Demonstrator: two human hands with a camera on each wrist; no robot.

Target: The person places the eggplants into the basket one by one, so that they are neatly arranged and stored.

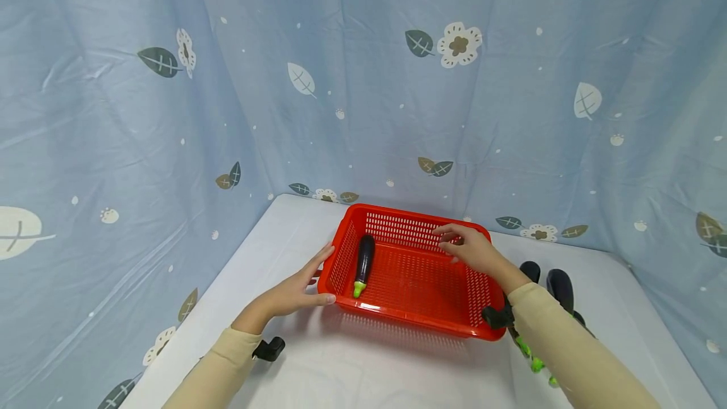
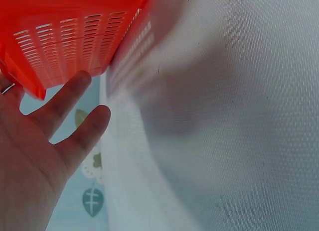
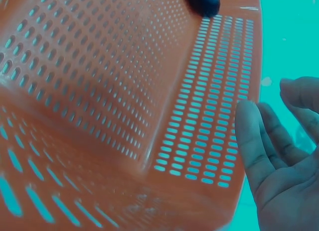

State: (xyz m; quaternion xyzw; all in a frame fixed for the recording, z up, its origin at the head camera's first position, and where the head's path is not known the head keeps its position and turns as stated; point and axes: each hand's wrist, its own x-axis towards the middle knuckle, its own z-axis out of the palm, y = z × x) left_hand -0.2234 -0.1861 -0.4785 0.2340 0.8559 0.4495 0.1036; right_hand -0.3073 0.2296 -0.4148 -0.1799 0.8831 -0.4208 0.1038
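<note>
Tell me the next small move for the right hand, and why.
I'd likely move the right hand toward the eggplants outside, to the right of the red basket: the hand appears to hold nothing, only one eggplant shows inside, and there is bare basket floor beside it.

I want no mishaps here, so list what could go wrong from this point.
The left hand is at the left end of the red basket; a push there might shift or tilt it. If it tilts, the lone eggplant inside could roll. The right sleeve crosses above the eggplants outside, so drawing that arm back might knock them.
</note>
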